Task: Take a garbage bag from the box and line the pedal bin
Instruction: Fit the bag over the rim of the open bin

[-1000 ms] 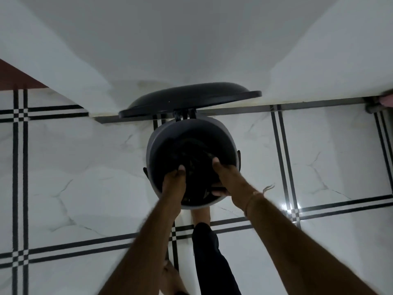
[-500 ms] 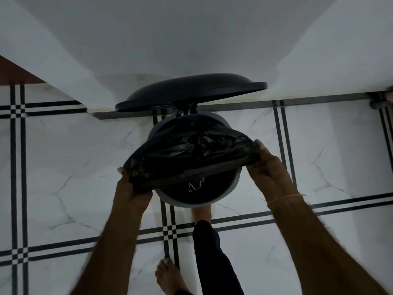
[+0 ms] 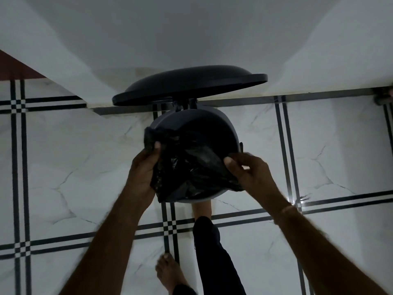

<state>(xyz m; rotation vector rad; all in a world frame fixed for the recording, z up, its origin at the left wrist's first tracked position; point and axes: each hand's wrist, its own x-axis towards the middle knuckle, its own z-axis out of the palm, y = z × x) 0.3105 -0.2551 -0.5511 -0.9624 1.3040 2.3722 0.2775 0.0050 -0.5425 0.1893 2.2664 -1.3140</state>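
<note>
Two bare hands grip one black garbage bag (image 3: 191, 171) over the open pedal bin (image 3: 228, 128). Furthest left, the left hand (image 3: 142, 169) is clenched on the bag's crumpled edge, thumb pressed on top, at the bin's left rim; a bunch of plastic sticks up just past that thumb. Between the two grips the bag is spread loosely across the near half of the bin's mouth, sagging inward and hanging over the near rim. Beyond the bag the far half of the bin's dark interior is uncovered, and the lid (image 3: 189, 84) stands raised behind it, close to the white wall (image 3: 191, 28). To the right, the right hand (image 3: 248, 169) pinches the bag's other edge between thumb and fingers just inside the bin's right rim. Below the grips a foot (image 3: 202, 206) sits at the bin's base, on the marble tiled floor (image 3: 63, 156)
</note>
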